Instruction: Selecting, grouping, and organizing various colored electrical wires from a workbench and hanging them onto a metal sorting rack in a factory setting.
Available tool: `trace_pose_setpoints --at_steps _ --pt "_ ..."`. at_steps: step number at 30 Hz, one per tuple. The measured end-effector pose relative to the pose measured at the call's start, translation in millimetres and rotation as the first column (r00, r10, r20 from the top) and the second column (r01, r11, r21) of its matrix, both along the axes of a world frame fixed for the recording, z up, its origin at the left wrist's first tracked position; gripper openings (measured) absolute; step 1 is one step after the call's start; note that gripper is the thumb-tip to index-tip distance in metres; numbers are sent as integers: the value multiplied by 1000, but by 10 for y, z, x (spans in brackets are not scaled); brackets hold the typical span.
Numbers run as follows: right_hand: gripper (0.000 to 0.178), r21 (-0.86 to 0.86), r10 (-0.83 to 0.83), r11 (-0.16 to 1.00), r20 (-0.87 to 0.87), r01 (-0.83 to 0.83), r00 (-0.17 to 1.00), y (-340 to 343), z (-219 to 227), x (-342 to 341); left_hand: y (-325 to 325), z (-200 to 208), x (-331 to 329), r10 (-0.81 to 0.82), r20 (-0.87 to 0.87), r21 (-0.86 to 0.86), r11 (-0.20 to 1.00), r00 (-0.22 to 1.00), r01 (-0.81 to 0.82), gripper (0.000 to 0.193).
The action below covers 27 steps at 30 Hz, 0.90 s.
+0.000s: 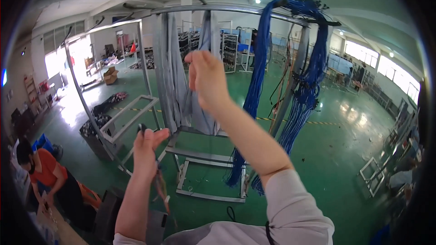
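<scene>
My left hand [146, 147] is low and left of the middle, closed around a bundle of thin wires [160, 186]. Brown and orange strands hang below it beside my wrist, and a small dark piece shows between the fingertips. Raised in front of the grey cloth [175, 81], my right hand [206, 79] has its fingers curled in; whatever is in them is hidden. The cloth hangs in long strips from a metal rack [236, 8]. On the rack's right side a thick bundle of blue wires [259, 59] is draped over the top bar, its ends reaching down near the base.
Another metal frame [125, 131] stands to the left, near a grey bin [97, 143]. At the lower left a person in an orange top [47, 172] works at a table. A cardboard box [110, 76] lies farther back on the green floor [336, 154]. A small frame [373, 174] sits at right.
</scene>
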State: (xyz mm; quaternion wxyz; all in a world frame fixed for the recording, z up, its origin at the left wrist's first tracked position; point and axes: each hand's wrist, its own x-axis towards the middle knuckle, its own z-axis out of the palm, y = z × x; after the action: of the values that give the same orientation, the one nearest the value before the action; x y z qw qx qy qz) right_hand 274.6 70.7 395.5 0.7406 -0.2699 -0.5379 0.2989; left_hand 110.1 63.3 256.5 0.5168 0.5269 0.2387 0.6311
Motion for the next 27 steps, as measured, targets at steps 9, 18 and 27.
trace_pose_setpoints --at_steps 9,18,27 --pt "25 -100 60 990 -320 -97 946 -604 2199 1685 368 303 835 -122 104 -37 991 987 126 23" --pt "12 -578 618 633 -23 -515 786 -258 3195 2784 953 1831 3069 332 31 575 766 943 -289 33" --pt "10 38 -161 987 101 158 982 139 3362 3042 1854 2372 3805 366 -8 693 673 931 -259 34"
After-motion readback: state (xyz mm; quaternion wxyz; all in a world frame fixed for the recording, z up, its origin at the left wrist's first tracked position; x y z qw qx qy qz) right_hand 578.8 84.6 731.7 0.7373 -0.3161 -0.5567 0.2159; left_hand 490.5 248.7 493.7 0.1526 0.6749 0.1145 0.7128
